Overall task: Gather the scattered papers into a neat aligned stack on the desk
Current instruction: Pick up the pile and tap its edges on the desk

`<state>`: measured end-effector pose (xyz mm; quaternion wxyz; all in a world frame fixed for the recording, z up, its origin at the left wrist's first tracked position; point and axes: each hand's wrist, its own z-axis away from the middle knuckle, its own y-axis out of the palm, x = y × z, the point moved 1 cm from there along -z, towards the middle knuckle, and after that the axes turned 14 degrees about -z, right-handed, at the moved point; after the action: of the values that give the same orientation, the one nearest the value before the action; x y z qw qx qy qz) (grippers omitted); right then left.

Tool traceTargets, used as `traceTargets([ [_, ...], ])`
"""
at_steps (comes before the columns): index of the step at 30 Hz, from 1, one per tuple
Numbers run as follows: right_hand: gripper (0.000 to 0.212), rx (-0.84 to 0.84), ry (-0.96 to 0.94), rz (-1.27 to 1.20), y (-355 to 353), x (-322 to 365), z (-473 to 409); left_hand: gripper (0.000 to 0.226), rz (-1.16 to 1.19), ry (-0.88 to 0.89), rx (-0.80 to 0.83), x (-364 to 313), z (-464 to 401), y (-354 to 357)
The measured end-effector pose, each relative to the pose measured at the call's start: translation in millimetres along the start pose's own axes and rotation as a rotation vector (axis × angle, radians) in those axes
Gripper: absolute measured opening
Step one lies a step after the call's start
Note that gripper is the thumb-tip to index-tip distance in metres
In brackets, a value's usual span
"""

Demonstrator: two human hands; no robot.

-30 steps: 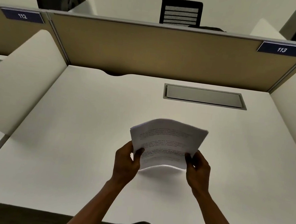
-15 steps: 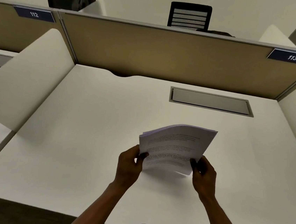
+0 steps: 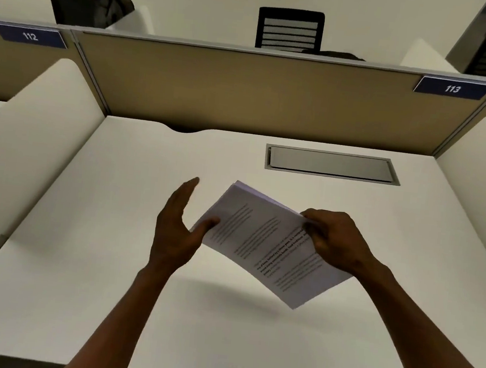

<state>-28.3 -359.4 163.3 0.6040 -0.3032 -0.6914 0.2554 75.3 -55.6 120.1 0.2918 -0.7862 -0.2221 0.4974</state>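
Spanning a partitioned cubicle, white desk (image 3: 84, 257) lies bare; right hand (image 3: 334, 241) clamps papers (image 3: 260, 239) aloft (tilted), left hand (image 3: 177, 231) spread, thumb touching.

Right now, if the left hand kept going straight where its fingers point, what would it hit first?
Probably nothing close. The left hand points up and away past the papers; beyond lies bare desk, then the tan divider. Depth is unclear.

Grey cable hatch (image 3: 332, 164), black chair (image 3: 290, 29), bag (image 3: 89, 7)
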Motion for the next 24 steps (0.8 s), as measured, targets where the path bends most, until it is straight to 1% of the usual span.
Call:
traceTargets([
  [2, 0.02, 0.062, -0.01, 0.128, -1, 12, -5, 0.072, -0.017, 0.178, 0.119, -15, -13, -13],
  [3, 0.023, 0.082, -0.021, 0.18, 0, 16, -7, 0.065, 0.004, 0.235, 0.156, -22, -16, -16],
  [5, 0.027, 0.106, -0.043, 0.264, 4, 22, -8, 0.05, -0.002, 0.317, 0.173, -31, -15, -19],
  [7, 0.029, 0.128, -0.052, 0.321, 9, 25, -9, 0.042, -0.081, 0.388, 0.158, -33, -11, -19],
  [11, 0.03, 0.186, -0.035, 0.39, 19, 24, -9, 0.032, -0.223, 0.493, 0.169, -30, -5, -15],
  [15, 0.023, 0.213, -0.004, 0.385, 26, 18, -6, 0.03, -0.226, 0.473, 0.181, -23, 0, -8],
  [17, 0.022, 0.223, 0.054, 0.336, 20, 7, 1, 0.029, -0.214, 0.43, 0.165, -15, 3, -3],
  [20, 0.02, 0.225, 0.205, 0.189, 4, -19, 18, 0.028, -0.158, 0.344, 0.15, -1, 9, 1],
  [22, 0.013, 0.187, 0.287, -0.066, 3, -38, 29, 0.029, -0.111, 0.296, 0.149, 8, 13, 3],
  [24, 0.014, 0.143, 0.332, -0.402, 12, -48, 38, 0.028, -0.068, 0.255, 0.149, 16, 16, 6],
])
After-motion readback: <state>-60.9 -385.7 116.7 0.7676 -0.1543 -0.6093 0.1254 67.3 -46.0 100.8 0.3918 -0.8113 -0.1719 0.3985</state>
